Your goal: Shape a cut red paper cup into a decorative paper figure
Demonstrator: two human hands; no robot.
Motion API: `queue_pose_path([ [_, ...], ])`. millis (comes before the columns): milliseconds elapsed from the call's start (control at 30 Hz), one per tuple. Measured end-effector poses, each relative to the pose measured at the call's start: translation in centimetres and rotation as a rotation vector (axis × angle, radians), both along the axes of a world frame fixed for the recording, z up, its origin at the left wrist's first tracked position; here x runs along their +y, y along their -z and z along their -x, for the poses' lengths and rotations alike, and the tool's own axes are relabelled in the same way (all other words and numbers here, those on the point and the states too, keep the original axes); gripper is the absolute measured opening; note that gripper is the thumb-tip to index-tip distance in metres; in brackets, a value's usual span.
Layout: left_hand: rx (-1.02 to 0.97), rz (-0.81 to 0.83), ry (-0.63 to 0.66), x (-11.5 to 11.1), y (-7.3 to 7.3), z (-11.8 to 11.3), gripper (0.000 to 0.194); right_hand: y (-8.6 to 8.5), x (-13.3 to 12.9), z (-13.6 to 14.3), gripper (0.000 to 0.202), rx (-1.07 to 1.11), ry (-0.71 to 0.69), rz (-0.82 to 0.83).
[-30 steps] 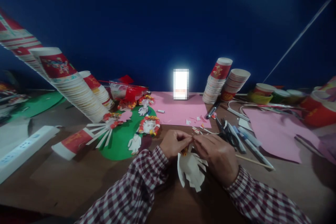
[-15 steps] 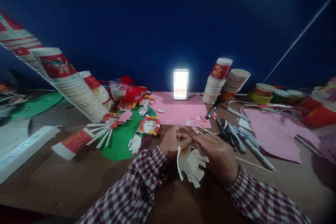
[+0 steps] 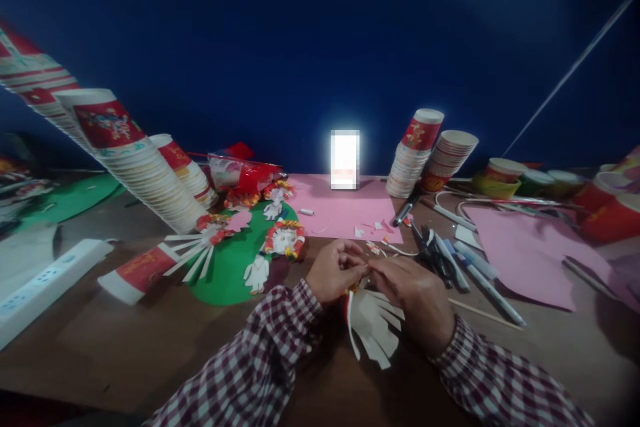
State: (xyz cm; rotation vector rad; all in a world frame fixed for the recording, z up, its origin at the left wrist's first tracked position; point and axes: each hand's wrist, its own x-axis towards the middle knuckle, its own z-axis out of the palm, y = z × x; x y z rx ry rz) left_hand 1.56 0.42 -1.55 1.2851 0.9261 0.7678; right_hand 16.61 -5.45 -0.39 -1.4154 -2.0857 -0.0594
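Note:
A paper cup cut into strips (image 3: pixel 376 323) hangs between my hands, its pale inner side toward me and its strips spread out and down. My left hand (image 3: pixel 334 271) is closed, thumb and fingers pinching the cup's upper edge, where a bit of red and yellow shows. My right hand (image 3: pixel 415 293) is closed too, its fingertips meeting the left ones at the same edge and its palm over the strips. What lies right between the fingertips is hidden. Left of them, a red and yellow paper ring (image 3: pixel 285 239) and a white paper figure (image 3: pixel 257 274) rest on green paper (image 3: pixel 220 287).
Stacks of paper cups (image 3: pixel 135 147) lean at the left, with more cup stacks (image 3: pixel 415 153) at the back right. A power strip (image 3: pixel 50 287) lies far left. Scissors (image 3: pixel 440 257) and markers (image 3: pixel 487 283) are right of my hands. Pink paper (image 3: pixel 340 213) lies ahead, below a bright screen (image 3: pixel 345 160).
The cut cup has turned and shifted slightly right and down between my hands. My fingertips have closed in on its upper edge, while my forearms stay almost in place.

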Motion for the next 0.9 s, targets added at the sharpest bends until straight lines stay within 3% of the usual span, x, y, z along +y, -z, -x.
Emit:
queue_pose_path([
  [233, 0.054, 0.002, 0.017, 0.0, -0.4, 0.0, 0.031, -0.1, -0.1, 0.2, 0.019, -0.049, 0.028, -0.025],
  [400, 0.045, 0.095, 0.061, 0.2, 0.7, -0.1, 0.035, 0.0, -0.1, 0.2, 0.018, -0.057, 0.053, -0.021],
  [533, 0.051, 0.071, 0.109, 0.4, 1.2, 0.2, 0.035, -0.1, -0.3, 0.3, 0.019, -0.076, 0.045, -0.05],
  [900, 0.013, 0.085, 0.084, -0.1, 0.0, 0.0, 0.031, -0.3, -0.2, 0.4, 0.02, -0.147, 0.059, -0.142],
])
